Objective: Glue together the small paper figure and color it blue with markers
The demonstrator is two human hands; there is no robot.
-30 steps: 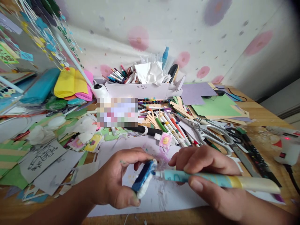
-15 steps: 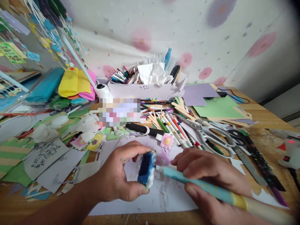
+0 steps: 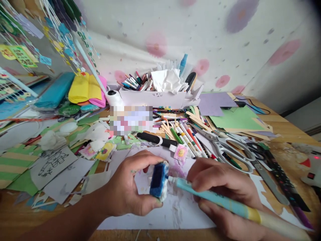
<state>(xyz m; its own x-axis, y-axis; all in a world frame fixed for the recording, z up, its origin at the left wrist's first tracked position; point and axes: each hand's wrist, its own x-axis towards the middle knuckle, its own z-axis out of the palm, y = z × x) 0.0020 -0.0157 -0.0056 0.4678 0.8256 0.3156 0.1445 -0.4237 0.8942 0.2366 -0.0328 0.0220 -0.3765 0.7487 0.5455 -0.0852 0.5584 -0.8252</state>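
My left hand [image 3: 135,184] pinches a small blue block with a white, rough rim [image 3: 157,180] between thumb and fingers, above the paper. Its face is dark blue in the middle and lighter blue at the border. In my right hand [image 3: 225,190] lies a thick light-blue and yellow marker pen [image 3: 218,199], fingers wrapped round its barrel. The pen's tip meets the block's right-hand side, or sits very near it; contact is hard to tell. Below both hands a stained white paper sheet [image 3: 117,219] covers the desk.
Silver scissors [image 3: 225,149] and several markers [image 3: 189,139] lie beyond my right hand. A black-handled tool [image 3: 156,139] rests behind the paper. Paper scraps and a drawing [image 3: 52,162] spread to the left. A white box [image 3: 152,97] with pens and tissues stands at the back.
The whole view has shifted slightly, so things appear a little farther right. Both hands keep their grips; the pen stays at the block's side.
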